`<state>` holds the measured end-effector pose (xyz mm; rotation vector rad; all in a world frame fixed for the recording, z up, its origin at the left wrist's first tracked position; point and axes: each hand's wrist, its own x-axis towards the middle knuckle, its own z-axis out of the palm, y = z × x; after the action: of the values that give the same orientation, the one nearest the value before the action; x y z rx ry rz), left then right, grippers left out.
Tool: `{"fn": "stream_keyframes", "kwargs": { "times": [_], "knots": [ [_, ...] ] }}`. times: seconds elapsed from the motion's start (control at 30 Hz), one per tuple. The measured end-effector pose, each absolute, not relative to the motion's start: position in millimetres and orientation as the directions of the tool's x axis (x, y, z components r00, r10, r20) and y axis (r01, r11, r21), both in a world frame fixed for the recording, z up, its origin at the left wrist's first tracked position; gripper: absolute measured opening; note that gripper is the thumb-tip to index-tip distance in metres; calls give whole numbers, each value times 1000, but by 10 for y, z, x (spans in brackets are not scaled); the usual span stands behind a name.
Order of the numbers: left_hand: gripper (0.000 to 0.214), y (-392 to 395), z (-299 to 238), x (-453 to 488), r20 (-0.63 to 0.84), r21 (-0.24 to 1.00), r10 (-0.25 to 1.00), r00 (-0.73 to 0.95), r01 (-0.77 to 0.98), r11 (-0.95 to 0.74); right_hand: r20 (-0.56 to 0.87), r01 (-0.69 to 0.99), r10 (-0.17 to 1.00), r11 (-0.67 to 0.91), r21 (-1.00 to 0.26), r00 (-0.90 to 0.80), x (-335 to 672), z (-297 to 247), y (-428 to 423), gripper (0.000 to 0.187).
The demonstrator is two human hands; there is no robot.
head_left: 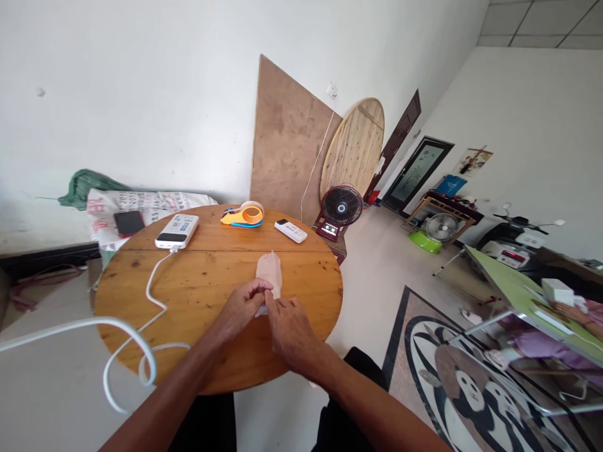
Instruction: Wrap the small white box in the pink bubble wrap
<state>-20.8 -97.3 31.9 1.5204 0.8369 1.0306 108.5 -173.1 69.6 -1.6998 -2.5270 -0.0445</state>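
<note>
Left hand (244,304) and right hand (292,329), fingers curled nearly closed, pinch a pale wrapper (269,267), perhaps paper, reaching just ahead of them on the worktop (211,282). Farther ahead sits a tape dispenser (235,218)

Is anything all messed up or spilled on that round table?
I can't see anything spilled or broken on the round table. The messy bit is the white cable plugged into the white power bank: it curls in loose loops past the table's edge instead of lying neatly.
</note>
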Motion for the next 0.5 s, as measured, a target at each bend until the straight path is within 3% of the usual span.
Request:
{"fn": "stream_keyframes", "kwargs": {
  "times": [0.13, 0.27, 0.4, 0.5],
  "knots": [
    [16, -928, 336, -227, 180, 976, 864, 469, 25, -217, 148, 926, 918, 377, -31, -369, 1057, 612, -1727, 86],
    [15, -932, 374, -215, 171, 972, 861, 479, 62, -227, 200, 917, 929, 348, -195, -311, 1107, 628, -1731, 84],
    [18, -920, 355, -173, 138, 975, 871, 471, 90, -203, 306, 805, 918, 374, -461, -252, 1258, 750, -1680, 63],
    [15, -905, 277, -138, 147, 944, 889, 433, 206, -256, 311, 781, 941, 295, -550, -137, 1411, 909, -1432, 33]
  ]
}}
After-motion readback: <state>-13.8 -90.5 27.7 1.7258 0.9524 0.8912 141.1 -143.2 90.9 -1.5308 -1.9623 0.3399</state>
